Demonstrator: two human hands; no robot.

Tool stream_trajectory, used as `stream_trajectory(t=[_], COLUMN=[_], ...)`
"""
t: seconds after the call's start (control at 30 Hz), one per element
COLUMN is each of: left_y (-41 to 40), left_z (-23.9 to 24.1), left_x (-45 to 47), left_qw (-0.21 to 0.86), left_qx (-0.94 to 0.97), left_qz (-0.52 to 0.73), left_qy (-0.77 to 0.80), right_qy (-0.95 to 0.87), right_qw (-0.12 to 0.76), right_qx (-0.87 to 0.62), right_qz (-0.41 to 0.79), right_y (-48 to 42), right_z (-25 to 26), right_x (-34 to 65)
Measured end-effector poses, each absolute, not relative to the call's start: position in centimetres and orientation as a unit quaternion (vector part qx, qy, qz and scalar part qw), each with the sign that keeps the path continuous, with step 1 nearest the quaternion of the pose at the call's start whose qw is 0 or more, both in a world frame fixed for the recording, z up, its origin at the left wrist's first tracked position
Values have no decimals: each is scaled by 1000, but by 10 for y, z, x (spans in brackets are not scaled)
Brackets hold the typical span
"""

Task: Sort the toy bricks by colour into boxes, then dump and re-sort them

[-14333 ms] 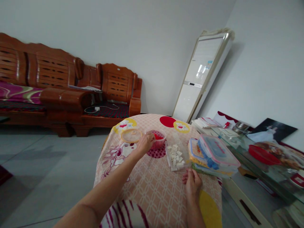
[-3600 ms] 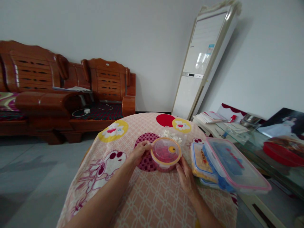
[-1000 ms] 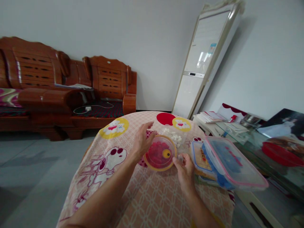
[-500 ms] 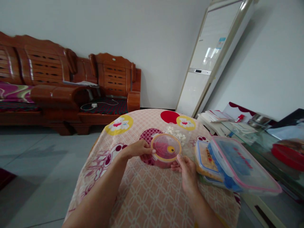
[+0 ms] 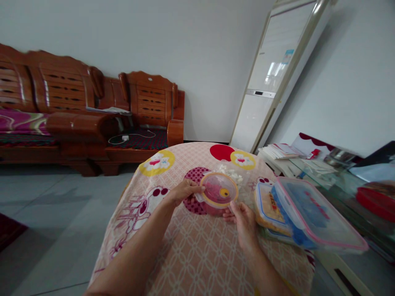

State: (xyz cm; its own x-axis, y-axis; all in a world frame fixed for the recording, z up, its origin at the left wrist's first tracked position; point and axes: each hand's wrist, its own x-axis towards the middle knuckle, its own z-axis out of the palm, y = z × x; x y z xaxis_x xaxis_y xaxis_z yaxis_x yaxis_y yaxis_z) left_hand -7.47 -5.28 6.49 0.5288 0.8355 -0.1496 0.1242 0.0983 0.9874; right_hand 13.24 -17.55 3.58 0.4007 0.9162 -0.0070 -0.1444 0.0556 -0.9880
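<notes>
A round see-through food container (image 5: 214, 211) stands on the table in front of me. Its clear lid (image 5: 216, 185) has an orange rim and a yellow round piece on top, and it looks slightly tilted. At the left rim my left hand (image 5: 187, 191) pinches the lid's edge, thumb on top. My right hand (image 5: 245, 222) grips the container's near right side, thumb at the rim and fingers against the wall. Just behind lies a clear plastic bag (image 5: 236, 174) with small white pieces in it.
To the right, a blue-rimmed food box (image 5: 268, 205) and a larger pink-rimmed box (image 5: 321, 213) are stacked at the table edge. A patterned cloth (image 5: 197, 246) covers the round table. Beyond are a glass-topped cabinet (image 5: 330, 181), a wooden sofa (image 5: 64, 88) and a tall air conditioner (image 5: 253, 115).
My left hand has risen a little along the rim, and the lid's left side looks higher. The right hand keeps its hold. The whole view has shifted slightly.
</notes>
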Motion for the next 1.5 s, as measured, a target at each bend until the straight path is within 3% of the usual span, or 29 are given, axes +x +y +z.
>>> stream_trajectory(t=[0.33, 0.87, 1.1, 1.2, 1.4, 1.5], left_y=[-47, -48, -16, 11, 71, 89], left_z=[60, 72, 96, 102, 92, 74], left_x=[-72, -86, -109, -106, -76, -59], left_qw=[586, 667, 466, 349, 158, 173], left_qx=[576, 504, 472, 480, 560, 616], left_qz=[421, 425, 662, 698, 583, 481], left_qy=[384, 347, 349, 402, 568, 599], right_qy=[-415, -473, -464, -467, -479, -529], right_qw=[629, 609, 589, 577, 558, 536], right_qx=[-499, -484, -501, -508, -523, -548], right_qz=[427, 413, 432, 437, 429, 365], right_y=[-179, -180, -181, -181, -177, -176], right_z=[50, 54, 43, 38, 31, 29], right_x=[136, 133, 134, 135, 136, 140])
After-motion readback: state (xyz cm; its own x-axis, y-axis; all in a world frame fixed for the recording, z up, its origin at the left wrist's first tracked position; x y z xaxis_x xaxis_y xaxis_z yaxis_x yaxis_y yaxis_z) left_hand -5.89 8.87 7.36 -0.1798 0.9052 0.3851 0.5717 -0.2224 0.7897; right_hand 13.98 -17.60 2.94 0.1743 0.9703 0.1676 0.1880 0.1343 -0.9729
